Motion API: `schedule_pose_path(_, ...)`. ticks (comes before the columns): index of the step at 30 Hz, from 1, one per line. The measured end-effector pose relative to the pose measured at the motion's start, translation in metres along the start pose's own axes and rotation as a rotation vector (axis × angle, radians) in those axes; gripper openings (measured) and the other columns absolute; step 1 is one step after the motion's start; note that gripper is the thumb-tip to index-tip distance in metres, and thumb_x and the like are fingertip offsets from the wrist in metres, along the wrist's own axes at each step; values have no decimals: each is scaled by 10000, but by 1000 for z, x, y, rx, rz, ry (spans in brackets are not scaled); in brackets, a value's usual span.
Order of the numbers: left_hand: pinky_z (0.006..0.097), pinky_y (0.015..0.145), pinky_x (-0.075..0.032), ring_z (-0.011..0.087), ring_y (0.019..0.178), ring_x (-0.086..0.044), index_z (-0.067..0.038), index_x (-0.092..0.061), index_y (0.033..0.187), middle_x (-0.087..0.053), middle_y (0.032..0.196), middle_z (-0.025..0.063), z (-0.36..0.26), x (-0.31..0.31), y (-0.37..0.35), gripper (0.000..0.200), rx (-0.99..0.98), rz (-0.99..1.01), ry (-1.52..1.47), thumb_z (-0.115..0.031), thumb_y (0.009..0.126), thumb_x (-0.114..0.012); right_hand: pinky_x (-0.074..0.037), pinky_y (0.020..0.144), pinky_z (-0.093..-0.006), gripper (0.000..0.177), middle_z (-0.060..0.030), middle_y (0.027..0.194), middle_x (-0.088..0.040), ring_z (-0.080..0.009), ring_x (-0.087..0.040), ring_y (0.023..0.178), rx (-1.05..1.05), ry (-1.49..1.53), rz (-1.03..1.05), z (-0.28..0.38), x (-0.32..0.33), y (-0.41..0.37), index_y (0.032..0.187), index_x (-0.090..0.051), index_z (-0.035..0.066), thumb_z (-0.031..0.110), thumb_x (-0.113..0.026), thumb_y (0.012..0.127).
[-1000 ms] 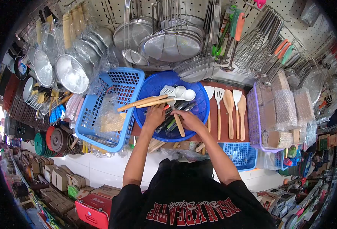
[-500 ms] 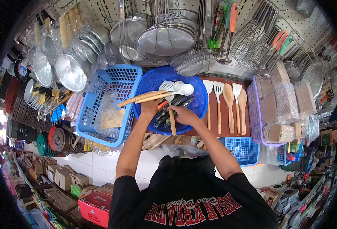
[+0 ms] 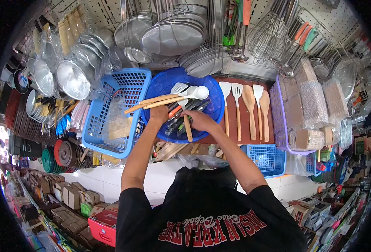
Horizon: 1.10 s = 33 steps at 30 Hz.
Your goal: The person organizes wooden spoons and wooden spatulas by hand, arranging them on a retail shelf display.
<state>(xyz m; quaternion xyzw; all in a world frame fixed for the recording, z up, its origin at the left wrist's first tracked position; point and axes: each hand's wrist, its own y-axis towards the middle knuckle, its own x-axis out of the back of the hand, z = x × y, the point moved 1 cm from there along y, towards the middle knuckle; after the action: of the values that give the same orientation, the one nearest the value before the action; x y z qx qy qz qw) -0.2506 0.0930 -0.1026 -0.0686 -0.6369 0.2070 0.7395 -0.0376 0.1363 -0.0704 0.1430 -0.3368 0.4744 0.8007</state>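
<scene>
The blue round basket (image 3: 219, 88) holds dark, packaged utensils (image 3: 198, 106). Across its top lie two white ladles (image 3: 200, 93) with wooden handles that stick out over the left rim. A slotted turner (image 3: 178, 87) shows its pale head beside them. My left hand (image 3: 159, 113) is inside the basket below the ladle handles, fingers curled; what it grips is hidden. At the basket's middle, my right hand (image 3: 197, 119) closes its thumb and fingers at the top of a wooden handle (image 3: 188, 128) pointing toward me; which head it belongs to is partly covered.
Left of the basket stands a light-blue crate (image 3: 97, 138) with plastic-wrapped goods. Wooden-handled spatulas (image 3: 248, 98) lie in a row on the brown shelf (image 3: 231, 136). Beyond are a purple basket (image 3: 284, 122) and a small blue basket (image 3: 269, 159). Strainers (image 3: 173, 38) hang overhead.
The whole view has shifted slightly, with the shelf goods sitting a little higher and further left. Both hands keep nearly the same places in the basket; the ladles and wooden handle lie much as before.
</scene>
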Motion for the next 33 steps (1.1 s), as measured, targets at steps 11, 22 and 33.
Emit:
schedule_pose_path(11,429,990,-420,372,1137,-557,49,-617,1126,-584,1186,287,8,12,-14,733,-152,177,-468,-616,822,-567,-520,766,-358,307,-152,1004,-655,-280,-664,889,142,187,-84,-19,-3,7,1143,-538,73,101,-656,861)
schedule_pose_path(22,444,1099,-310,382,1327,-370,-9,-370,1405,-390,1424,249,-7,21,-66,695,-245,-254,-228,-394,875,-599,-510,814,-409,484,-206,1058,-640,-377,-636,947,48,109,21,-8,-2,13,1248,-509,93,102,-676,794)
schedule_pose_path(33,451,993,-412,377,1174,-518,-42,-510,1312,-547,1258,203,-17,36,-87,490,-306,-659,-204,-132,839,-605,-494,805,-423,299,-227,947,-638,-383,-631,853,18,51,-60,-22,-25,47,1135,-643,86,161,-536,866)
